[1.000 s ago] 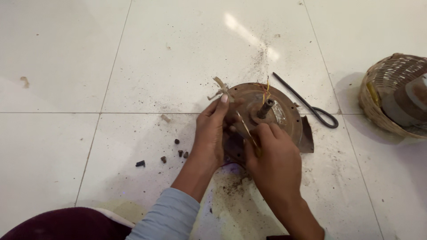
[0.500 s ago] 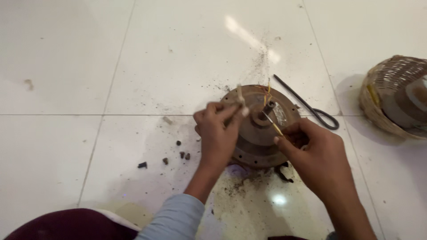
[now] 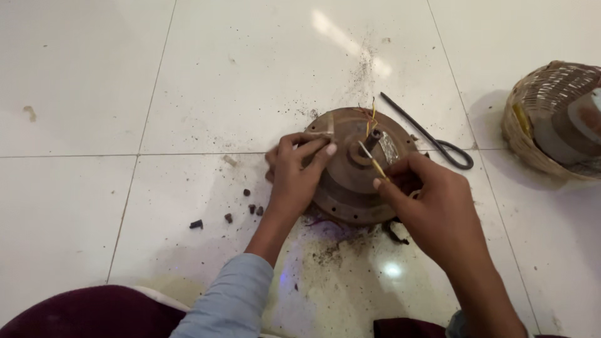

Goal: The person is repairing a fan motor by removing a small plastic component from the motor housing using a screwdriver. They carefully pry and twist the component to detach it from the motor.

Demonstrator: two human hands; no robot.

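The left hand [image 3: 297, 172] pinched a pale wire at the 9 o'clock edge of the rusty round motor housing [image 3: 350, 178] on the floor, while the right hand [image 3: 432, 200], at 4 o'clock, pinched a yellow wire [image 3: 374, 164].

Two bare hands, the left hand [image 3: 294, 175] emerging from a light grey-blue long sleeve [image 3: 231, 300] pushed up the forearm, the right hand [image 3: 432, 200] with a bare forearm, above dark maroon clothing [image 3: 87, 316] at the lap.
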